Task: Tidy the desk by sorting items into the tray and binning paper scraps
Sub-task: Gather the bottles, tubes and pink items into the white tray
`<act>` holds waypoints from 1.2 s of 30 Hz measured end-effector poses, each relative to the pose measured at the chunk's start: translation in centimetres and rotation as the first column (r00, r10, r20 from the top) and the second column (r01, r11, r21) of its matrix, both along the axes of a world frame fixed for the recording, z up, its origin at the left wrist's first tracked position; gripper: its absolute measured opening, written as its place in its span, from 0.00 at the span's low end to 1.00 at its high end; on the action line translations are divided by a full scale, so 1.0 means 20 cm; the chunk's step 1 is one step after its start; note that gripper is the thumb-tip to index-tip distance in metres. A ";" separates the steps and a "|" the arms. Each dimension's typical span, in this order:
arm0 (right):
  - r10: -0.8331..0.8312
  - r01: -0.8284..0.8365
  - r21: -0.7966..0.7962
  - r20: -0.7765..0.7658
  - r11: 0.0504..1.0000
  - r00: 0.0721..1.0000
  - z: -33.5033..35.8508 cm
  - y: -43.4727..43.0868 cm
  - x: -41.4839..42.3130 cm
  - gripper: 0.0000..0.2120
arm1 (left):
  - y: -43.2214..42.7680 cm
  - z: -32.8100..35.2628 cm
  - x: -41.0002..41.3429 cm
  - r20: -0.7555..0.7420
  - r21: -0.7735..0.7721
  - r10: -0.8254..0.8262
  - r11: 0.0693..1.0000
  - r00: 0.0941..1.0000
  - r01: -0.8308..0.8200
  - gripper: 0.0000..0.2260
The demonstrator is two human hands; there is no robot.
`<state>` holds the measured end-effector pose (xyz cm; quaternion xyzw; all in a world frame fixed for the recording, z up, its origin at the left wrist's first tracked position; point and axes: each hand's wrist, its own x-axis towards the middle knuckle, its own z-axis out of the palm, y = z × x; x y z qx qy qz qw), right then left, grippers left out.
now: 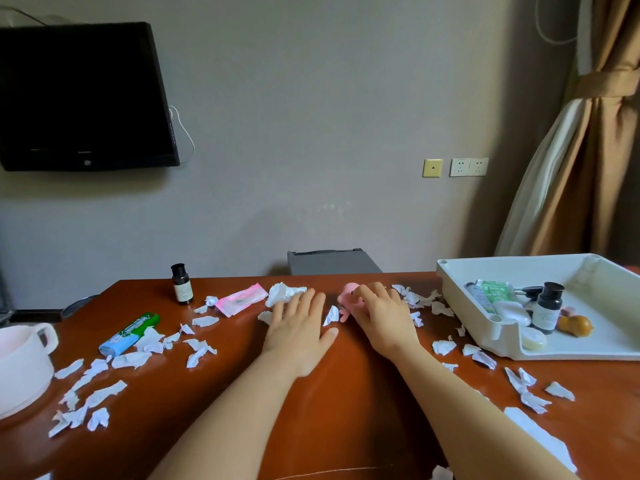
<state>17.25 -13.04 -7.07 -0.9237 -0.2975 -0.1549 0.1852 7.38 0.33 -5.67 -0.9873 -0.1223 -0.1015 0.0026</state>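
A small pink toy (pixel 348 296) lies at the middle of the brown desk (pixel 346 393). My right hand (pixel 382 315) curls its fingers over the toy and grips it. To its left, my left hand (pixel 299 323) rests flat on the desk with straight fingers, next to a crumpled white paper ball (pixel 282 293). White paper scraps (pixel 93 396) are strewn over the left, middle and right of the desk. The white tray (pixel 450 275) stands at the right and holds a dark bottle (pixel 547 306), tubes and small items.
A second dark bottle (pixel 181 284), a pink packet (pixel 242 298) and a green-and-blue pack (pixel 130 334) lie on the left half. A pale pink bin (pixel 20 368) stands at the left edge. A grey box (pixel 332 261) stands behind the desk, against the wall.
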 end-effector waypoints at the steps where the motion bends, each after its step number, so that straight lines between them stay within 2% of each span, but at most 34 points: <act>1: 0.000 0.000 0.010 0.004 1.000 1.000 0.00 0.00 0.00 0.15 | 0.03 0.04 0.01 0.003 0.002 -0.003 1.000 1.000 0.003 0.29; 4: -0.006 0.005 0.034 0.027 0.999 1.000 0.00 0.00 0.01 0.15 | 0.17 0.12 0.04 0.024 -0.004 0.039 0.999 0.999 -0.039 0.28; 10: -0.003 0.000 0.068 0.039 0.998 0.999 -0.02 0.00 0.02 0.18 | 0.43 0.14 0.07 -0.151 0.047 0.261 0.965 0.954 -0.257 0.27; 14: 0.001 0.001 0.079 -0.016 0.997 1.000 -0.02 0.00 0.02 0.22 | 0.49 0.15 0.13 -0.239 -0.035 0.347 0.930 0.907 -0.365 0.31; 18: 0.008 -0.004 0.085 -0.039 0.996 0.999 -0.03 0.00 0.02 0.22 | 0.53 0.11 0.18 -0.263 -0.065 0.340 0.927 0.903 -0.368 0.26; 25: 0.051 -0.044 0.088 -0.081 0.995 0.995 -0.03 0.00 0.02 0.20 | 0.50 0.10 0.19 -0.221 -0.046 0.272 0.956 0.936 -0.289 0.32; 30: 0.070 -0.058 0.095 -0.131 0.994 0.989 -0.03 -0.01 0.01 0.23 | 0.44 0.18 0.14 -0.355 -0.250 0.216 0.915 0.910 -0.315 0.35; 32: 0.061 -0.048 0.093 -0.145 0.995 0.988 -0.03 -0.02 -0.01 0.25 | 0.43 0.21 0.13 -0.320 -0.314 0.193 0.902 0.928 -0.296 0.35; 36: 0.044 -0.028 0.087 -0.185 0.996 0.982 -0.02 -0.04 -0.06 0.27 | 0.39 0.31 0.05 -0.227 -0.428 0.104 0.883 0.968 -0.195 0.27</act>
